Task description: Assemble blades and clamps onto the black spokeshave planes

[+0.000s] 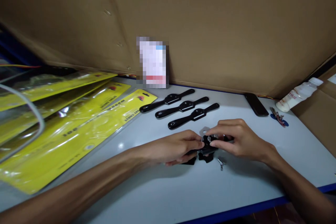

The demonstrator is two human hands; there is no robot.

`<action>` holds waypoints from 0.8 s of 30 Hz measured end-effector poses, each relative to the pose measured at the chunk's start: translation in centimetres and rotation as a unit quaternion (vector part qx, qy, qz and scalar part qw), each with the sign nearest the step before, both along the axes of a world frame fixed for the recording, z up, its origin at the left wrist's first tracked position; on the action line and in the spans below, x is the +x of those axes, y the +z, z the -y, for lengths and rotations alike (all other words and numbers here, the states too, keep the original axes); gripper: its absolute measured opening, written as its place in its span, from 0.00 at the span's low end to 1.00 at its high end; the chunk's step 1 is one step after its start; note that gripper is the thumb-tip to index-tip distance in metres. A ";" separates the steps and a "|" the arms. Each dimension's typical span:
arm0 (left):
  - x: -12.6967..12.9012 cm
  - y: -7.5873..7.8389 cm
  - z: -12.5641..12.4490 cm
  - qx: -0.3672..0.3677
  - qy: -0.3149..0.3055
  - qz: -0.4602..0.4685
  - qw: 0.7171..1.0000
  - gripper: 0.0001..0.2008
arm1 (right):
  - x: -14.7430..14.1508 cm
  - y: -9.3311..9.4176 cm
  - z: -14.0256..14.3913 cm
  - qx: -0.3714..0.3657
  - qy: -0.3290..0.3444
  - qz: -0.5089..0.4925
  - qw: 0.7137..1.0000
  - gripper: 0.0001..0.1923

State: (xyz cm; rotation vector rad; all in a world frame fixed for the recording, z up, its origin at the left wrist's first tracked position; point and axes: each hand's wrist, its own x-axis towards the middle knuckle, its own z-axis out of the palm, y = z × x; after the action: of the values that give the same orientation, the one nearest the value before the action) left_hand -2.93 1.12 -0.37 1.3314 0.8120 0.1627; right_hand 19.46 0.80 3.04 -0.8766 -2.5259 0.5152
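While the left hand (178,147) grips the black tool (208,146), right hand (237,138) fingertips pinch its top.

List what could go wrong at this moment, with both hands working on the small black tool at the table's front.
1. The loose screw lies free on the table just in front of the right hand; a wrist sweep might knock it toward the near edge.
2. Both the right and the left hand pinch the black tool over small black pieces; a slip could scatter them.
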 end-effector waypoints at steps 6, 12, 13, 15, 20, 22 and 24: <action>0.1 0.1 0.1 0.011 0.005 -0.008 1.000 0.16 | -0.4 -0.7 0.4 0.041 -0.047 0.048 0.997 0.07; 0.1 0.1 -0.1 -0.002 -0.002 0.001 1.000 0.17 | -0.2 -0.8 0.4 0.050 0.002 0.040 0.998 0.13; 0.2 0.1 -0.1 -0.005 -0.003 0.002 1.000 0.17 | -0.1 -0.8 0.4 0.051 0.006 0.031 0.998 0.15; 0.2 0.1 -0.1 -0.009 -0.007 0.005 1.000 0.16 | -0.2 -0.6 0.5 0.054 0.007 0.020 0.998 0.17; 0.1 0.2 0.0 -0.004 0.004 0.001 1.000 0.17 | -1.0 -0.7 1.1 0.058 -0.037 0.019 0.997 0.09; 0.1 0.2 0.0 -0.007 0.003 -0.001 1.000 0.17 | -1.4 -0.9 1.4 0.077 -0.052 0.027 0.995 0.09; 0.1 0.1 -0.1 -0.009 0.001 0.002 1.000 0.17 | -1.6 -1.1 1.5 0.086 -0.055 0.034 0.994 0.09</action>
State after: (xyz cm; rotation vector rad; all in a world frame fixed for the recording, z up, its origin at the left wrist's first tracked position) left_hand -2.82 1.19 -0.22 1.3136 0.8094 0.1598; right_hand 17.88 -0.68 1.96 -0.9753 -2.5193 0.2325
